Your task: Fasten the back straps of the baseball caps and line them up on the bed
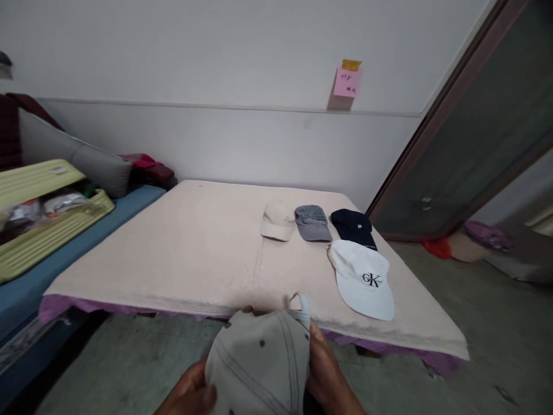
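Observation:
A grey-green baseball cap (259, 357) is held between my two hands in front of the bed's near edge. My left hand (190, 392) grips its left side, thumb on the fabric. Along the cap's right side, my right hand (324, 369) is closed on it, fingers partly hidden behind. The cap's strap loop points toward the bed. On the bed lie a beige cap (279, 221), a grey denim cap (313, 223) and a dark navy cap (352, 226) in a row. In front of the navy one is a white cap (363, 276) with black letters.
The bed (194, 248) has a pale cover over purple cloth. A yellow-green plastic case (56, 230) with bagged items sits open at the left, beside a grey cushion (73, 147). A pink note (347, 82) is taped on the wall; a dark-framed glass panel (466, 132) stands at the right.

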Motion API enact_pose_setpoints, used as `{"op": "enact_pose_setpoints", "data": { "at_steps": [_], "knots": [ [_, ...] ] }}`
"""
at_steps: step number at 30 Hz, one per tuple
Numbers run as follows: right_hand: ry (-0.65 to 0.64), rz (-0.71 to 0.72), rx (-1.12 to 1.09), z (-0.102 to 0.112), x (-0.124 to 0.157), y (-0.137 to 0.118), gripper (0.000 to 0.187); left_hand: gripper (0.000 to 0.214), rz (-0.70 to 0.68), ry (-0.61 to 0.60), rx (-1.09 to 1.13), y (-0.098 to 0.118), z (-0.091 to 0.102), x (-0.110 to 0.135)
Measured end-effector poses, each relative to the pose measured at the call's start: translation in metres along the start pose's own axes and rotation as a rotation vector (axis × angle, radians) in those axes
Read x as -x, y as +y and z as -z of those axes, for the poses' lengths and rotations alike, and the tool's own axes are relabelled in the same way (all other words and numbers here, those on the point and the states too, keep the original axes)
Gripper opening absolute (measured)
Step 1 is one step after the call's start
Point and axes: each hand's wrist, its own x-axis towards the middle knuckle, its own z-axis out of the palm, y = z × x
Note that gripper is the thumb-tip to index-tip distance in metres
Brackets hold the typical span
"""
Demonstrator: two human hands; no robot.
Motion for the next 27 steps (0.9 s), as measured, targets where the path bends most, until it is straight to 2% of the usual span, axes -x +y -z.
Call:
{"op": "enact_pose_setpoints", "data": {
  "at_steps": [3, 6, 9, 13, 17, 20, 22, 25, 27],
  "knots": [
    [0.004, 0.009, 0.029, -0.003, -0.009, 0.006, 0.038, 0.052, -0.03, 0.096, 0.071, 0.0, -0.001, 0.001],
    [0.015, 0.007, 0.039, -0.01, -0.018, 0.01, 0.04, 0.05, -0.061, 0.244, 0.116, 0.013, -0.003, -0.006],
    [0.017, 0.005, 0.054, -0.017, -0.028, 0.014, 0.04, 0.051, -0.084, 0.249, 0.09, 0.035, 0.001, -0.017],
    [-0.008, 0.038, 0.057, -0.022, -0.043, 0.017, 0.025, 0.048, -0.181, 0.153, 0.02, 0.08, 0.009, -0.035],
    [-0.03, 0.008, 0.088, -0.02, -0.058, 0.023, 0.03, 0.048, -0.374, 0.127, -0.048, 0.143, 0.02, -0.059],
    [-0.007, 0.012, 0.135, -0.013, -0.065, 0.03, 0.031, 0.049, -0.543, 0.215, -0.072, 0.183, 0.043, -0.093],
    [0.024, 0.009, 0.169, -0.005, -0.07, 0.035, 0.031, 0.049, -0.561, 0.261, -0.139, 0.194, 0.068, -0.124],
    [0.084, -0.001, 0.205, 0.007, -0.076, 0.042, 0.032, 0.042, -0.397, 0.488, -0.314, 0.188, 0.113, -0.168],
    [0.104, -0.007, 0.21, 0.014, -0.079, 0.047, 0.032, 0.034, -0.333, 0.58, -0.342, 0.177, 0.139, -0.187]
  ]
}}
